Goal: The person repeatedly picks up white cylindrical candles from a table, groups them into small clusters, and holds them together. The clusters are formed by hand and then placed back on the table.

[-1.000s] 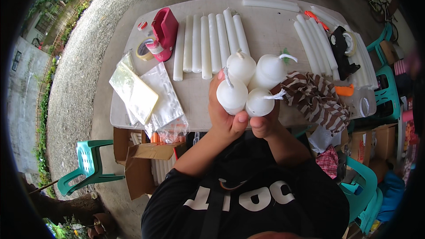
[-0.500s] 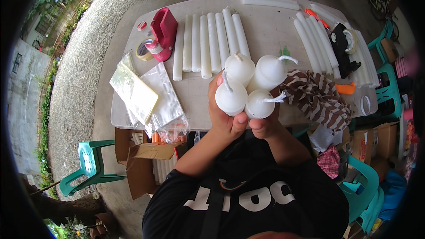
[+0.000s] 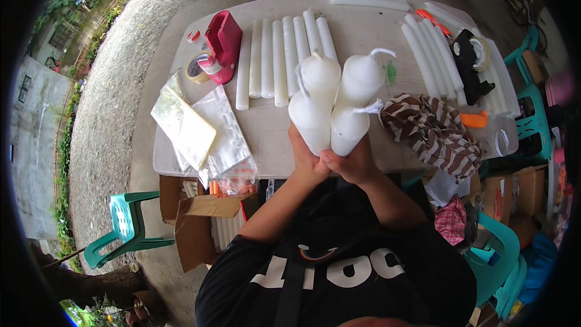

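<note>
Four white candles (image 3: 312, 114) are standing bunched upright above the near edge of the table (image 3: 266, 136), wicks pointing up toward the camera. The left hand (image 3: 307, 160) and the right hand (image 3: 357, 162) are both keeping a closed grip around their lower part, the thumbs meeting in front; most of the fingers are hiding behind the wax, and the bottom ends are not showing. The two front candles are covering much of the rear pair. Beyond them, the row of candles (image 3: 281, 63) is losing its right-hand lower ends behind the bunch. At the right, a black tape dispenser (image 3: 466, 63) is partly covering more candles, so their number is hard to tell. A crumpled brown-and-white cloth (image 3: 430, 136) is lying beside the right hand, and an orange object (image 3: 474, 120) is poking out past it, its kind unclear. Glare is washing out the clear plastic bags (image 3: 184, 128), and the table is partly hiding a cardboard box (image 3: 195, 230).
</note>
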Motion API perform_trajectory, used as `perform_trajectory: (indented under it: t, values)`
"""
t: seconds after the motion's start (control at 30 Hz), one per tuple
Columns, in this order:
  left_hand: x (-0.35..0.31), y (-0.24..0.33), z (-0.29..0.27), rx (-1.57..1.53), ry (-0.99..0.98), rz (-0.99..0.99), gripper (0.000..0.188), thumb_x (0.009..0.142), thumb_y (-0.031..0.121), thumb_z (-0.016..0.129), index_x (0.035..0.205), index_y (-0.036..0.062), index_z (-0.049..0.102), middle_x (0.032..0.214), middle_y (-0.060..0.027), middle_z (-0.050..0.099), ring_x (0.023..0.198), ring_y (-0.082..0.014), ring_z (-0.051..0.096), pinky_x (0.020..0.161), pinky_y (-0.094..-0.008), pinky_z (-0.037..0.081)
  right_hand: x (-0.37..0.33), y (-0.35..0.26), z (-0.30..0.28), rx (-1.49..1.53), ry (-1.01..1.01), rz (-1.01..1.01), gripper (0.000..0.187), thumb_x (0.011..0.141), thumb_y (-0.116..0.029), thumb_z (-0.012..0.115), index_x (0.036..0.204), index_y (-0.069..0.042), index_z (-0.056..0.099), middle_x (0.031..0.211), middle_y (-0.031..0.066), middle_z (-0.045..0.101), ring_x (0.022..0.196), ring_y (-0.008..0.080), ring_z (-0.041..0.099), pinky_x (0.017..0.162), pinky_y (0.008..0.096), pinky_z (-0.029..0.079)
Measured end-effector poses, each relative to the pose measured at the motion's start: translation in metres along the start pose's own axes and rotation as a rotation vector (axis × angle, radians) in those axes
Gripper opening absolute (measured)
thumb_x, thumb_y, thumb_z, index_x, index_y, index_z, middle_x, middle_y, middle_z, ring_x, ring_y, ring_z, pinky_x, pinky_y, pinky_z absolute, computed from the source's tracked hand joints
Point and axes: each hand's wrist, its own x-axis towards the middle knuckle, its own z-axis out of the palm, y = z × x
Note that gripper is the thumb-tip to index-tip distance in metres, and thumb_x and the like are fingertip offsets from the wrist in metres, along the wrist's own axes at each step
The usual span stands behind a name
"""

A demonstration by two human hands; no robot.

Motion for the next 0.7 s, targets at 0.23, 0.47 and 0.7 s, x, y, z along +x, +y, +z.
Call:
perform_trajectory:
  t: [0.23, 0.47, 0.7]
  values:
    - [0.03, 0.008, 0.021, 0.19, -0.232, -0.151, 0.067, 0.075, 0.02, 0.068, 0.131, 0.0, 0.036, 0.107, -0.021, 0.061, 0.099, -0.0291, 0.062, 0.085, -0.0382, 0.048, -0.012, 0.007, -0.013, 0.152, 0.445, -0.152, 0.057, 0.079, 0.001, 0.061, 0.128, 0.001, 0.034, 0.097, 0.0107, 0.055, 0.085, 0.0178, 0.055, 0.081, 0.0325, 0.047]
    - [0.102, -0.015, 0.096, 0.547, -0.592, -0.533, 0.078, 0.076, 0.031, 0.064, 0.141, 0.0054, 0.029, 0.118, -0.0271, 0.055, 0.094, -0.0366, 0.064, 0.083, -0.0371, 0.05, -0.033, -0.007, -0.077, 0.068, 0.713, 0.048, 0.052, 0.084, 0.003, 0.053, 0.131, 0.002, 0.031, 0.096, 0.0123, 0.054, 0.081, 0.0195, 0.056, 0.078, 0.0341, 0.049]
    - [0.134, -0.026, 0.143, 1.324, -0.713, -0.546, 0.081, 0.082, 0.032, 0.055, 0.15, 0.0152, 0.014, 0.146, -0.0263, 0.019, 0.1, -0.0352, 0.063, 0.087, -0.0394, 0.051, -0.053, -0.015, -0.094, 0.097, 0.645, 0.052, 0.054, 0.085, -0.001, 0.05, 0.133, 0.002, 0.028, 0.097, 0.0135, 0.053, 0.081, 0.0207, 0.057, 0.078, 0.0359, 0.05]
